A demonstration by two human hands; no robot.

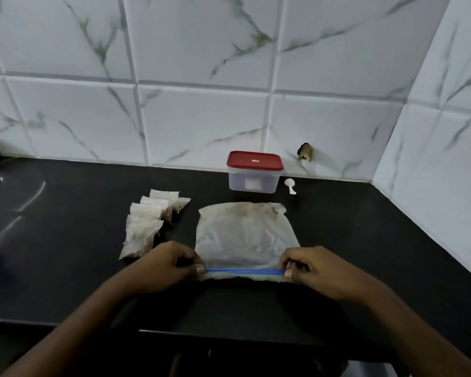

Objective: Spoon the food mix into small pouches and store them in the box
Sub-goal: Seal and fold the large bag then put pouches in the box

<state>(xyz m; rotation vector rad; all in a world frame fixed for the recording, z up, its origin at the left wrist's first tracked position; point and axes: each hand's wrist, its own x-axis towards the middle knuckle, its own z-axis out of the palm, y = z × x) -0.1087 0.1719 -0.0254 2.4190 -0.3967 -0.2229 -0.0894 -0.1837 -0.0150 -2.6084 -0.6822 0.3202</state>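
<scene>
Big clear bag (245, 235) lies flat on the black surface (79, 268), mid-frame, w/ its blue zip (242, 271) at the near edge, facing the person. L hand (172, 263) is at the zip's left end, grip narrow, thumb and fingers pinching the bag's corner. R hand (310, 268) does the same at the right end, grip narrow on that corner. Bag looks nearly flat, w/ brownish residue smeared inside toward its far edge. Left of the bag, close but apart from it, small filled pouches (150, 224) lie overlapping in a loose row running away from the person; exact count can't be told, brown mix shows through them. Behind the bag, near the tiled wall (201, 104), stands the clear box (253, 178) w/ its red lid (254, 160) on. Just right of the box, a white spoon (290, 185) lies on the surface, bowl toward the wall. Both forearms reach in from the bottom of the frame.
</scene>
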